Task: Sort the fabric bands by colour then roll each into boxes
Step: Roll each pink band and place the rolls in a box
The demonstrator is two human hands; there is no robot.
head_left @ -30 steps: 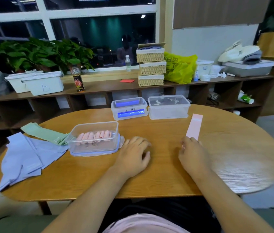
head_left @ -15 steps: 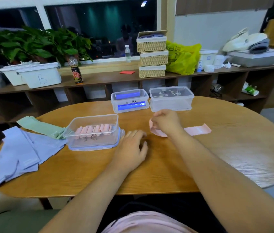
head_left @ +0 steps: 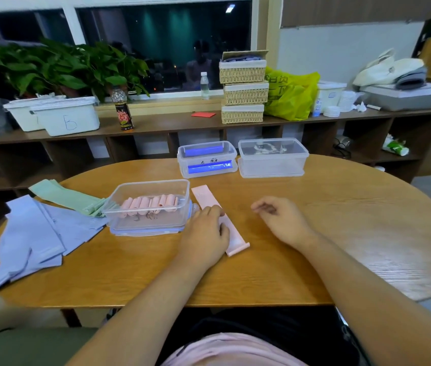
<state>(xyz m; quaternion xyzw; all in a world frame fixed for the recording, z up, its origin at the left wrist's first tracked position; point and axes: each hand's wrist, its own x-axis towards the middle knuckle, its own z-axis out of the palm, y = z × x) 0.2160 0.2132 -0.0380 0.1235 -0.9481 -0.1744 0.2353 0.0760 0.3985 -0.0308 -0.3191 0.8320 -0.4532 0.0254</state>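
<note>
**Table (head_left: 156,273).** Oval, wood top; carries every item below.

**Pink band (head_left: 205,198).** Lies flat on the table, running diagonally away from the person, just right of the open box. Its near end has a small curled lip. Judged very light, limp and thin, liable to slide on the smooth wood and to spring open unless it is kept under tension. Best hold is that curled near end: pinch across the full width, then roll away with flat fingertips.

**Left hand (head_left: 205,233).** Palm down on the band's middle, covering that stretch. Its fingers (head_left: 214,211) are relaxed and nearly straight, pressing the fabric to the table rather than gripping it.

**Right hand (head_left: 280,217).** To the right of the band and apart from it, motion-blurred. Its fingers (head_left: 262,207) are loosely curled with thumb near forefinger, and nothing shows in them.

**Open box (head_left: 151,188).** Clear plastic, seated on a blue-rimmed lid, with a row of pink rolls (head_left: 148,204) inside.

**Blue bands (head_left: 32,233).** Loose overlapping heap at the left edge, unrolled.

**Green bands (head_left: 63,194).** Flat, beyond the blue heap, touching the open box.

**Far boxes.** A blue-lit box (head_left: 206,159) and a clear lidded box (head_left: 272,157) stand side by side.
</note>
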